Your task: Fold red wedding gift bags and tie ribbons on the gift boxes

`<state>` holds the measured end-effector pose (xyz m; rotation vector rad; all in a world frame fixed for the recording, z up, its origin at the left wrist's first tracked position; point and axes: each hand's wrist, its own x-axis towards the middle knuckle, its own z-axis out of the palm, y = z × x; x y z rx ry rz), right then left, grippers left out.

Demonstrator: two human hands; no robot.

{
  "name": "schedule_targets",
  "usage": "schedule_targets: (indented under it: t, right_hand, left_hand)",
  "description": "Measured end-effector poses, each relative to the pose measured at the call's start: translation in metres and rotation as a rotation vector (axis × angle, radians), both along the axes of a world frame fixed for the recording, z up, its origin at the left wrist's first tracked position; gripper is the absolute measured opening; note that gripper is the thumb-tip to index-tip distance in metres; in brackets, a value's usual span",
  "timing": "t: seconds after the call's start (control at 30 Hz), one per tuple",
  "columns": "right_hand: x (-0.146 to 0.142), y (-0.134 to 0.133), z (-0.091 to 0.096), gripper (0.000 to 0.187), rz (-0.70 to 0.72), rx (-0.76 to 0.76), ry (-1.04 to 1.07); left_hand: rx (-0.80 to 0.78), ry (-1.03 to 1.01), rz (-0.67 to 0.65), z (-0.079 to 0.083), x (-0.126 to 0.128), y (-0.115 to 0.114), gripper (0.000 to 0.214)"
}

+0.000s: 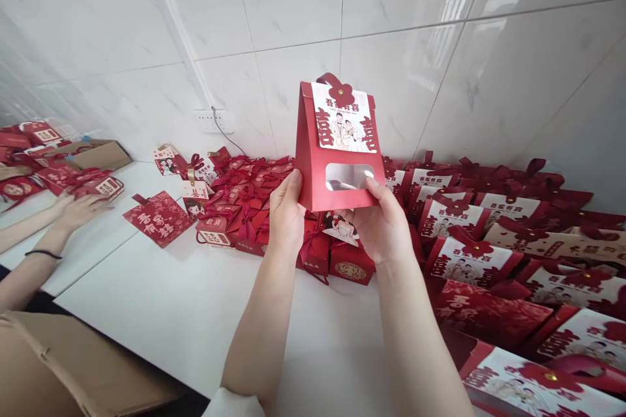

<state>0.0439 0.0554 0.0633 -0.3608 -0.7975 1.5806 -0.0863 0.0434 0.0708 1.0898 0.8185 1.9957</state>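
I hold a red gift box [337,143] upright in front of the tiled wall. It has a white printed flap, a red flower clasp on top and a clear window low on its front. My left hand [285,218] grips its lower left edge, fingers closed round it. My right hand [381,225] pinches its lower right corner, thumb by the window. Below the box lie small red ribbon-tied boxes [244,208] on the white table [205,313].
Rows of flat red gift boxes [513,273] fill the table's right side. A flat red sleeve [159,216] lies at left. Another person's hands [73,212] rest on boxes at far left. A cardboard carton [73,365] sits at bottom left.
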Motion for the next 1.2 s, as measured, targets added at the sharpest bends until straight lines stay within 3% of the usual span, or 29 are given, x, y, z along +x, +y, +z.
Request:
schedule_targets:
  t: [0.17, 0.3, 0.37, 0.5, 0.7, 0.87, 0.97, 1.2]
  right_hand:
    - [0.019, -0.004, 0.011, 0.033, -0.074, -0.120, 0.053]
    - [0.029, -0.007, 0.014, 0.037, -0.043, -0.154, -0.023]
    - [0.031, -0.007, 0.014, 0.041, -0.036, -0.121, -0.079]
    - [0.029, -0.010, 0.015, 0.042, -0.073, -0.061, -0.129]
    - [0.030, -0.011, 0.015, 0.039, -0.144, -0.061, -0.140]
    - [0.024, -0.016, 0.017, 0.037, -0.170, 0.000, -0.160]
    - [0.018, -0.020, 0.018, 0.033, -0.205, 0.006, -0.111]
    - [0.017, -0.020, 0.016, 0.034, -0.188, 0.004, -0.087]
  left_hand:
    - [0.124, 0.328, -0.057, 0.000, 0.003, -0.005, 0.056]
    - [0.348, 0.816, 0.207, 0.003, 0.006, -0.012, 0.070]
    - [0.397, 0.937, 0.333, 0.005, 0.007, -0.013, 0.071]
    - [0.456, 0.985, 0.416, 0.002, 0.003, -0.011, 0.070]
    - [0.469, 1.108, 0.463, -0.011, -0.004, -0.004, 0.090]
    - [0.446, 1.019, 0.568, -0.015, -0.005, -0.001, 0.066]
    - [0.390, 0.979, 0.531, -0.016, -0.008, -0.001, 0.061]
    - [0.348, 0.886, 0.468, -0.017, -0.005, -0.001, 0.080]
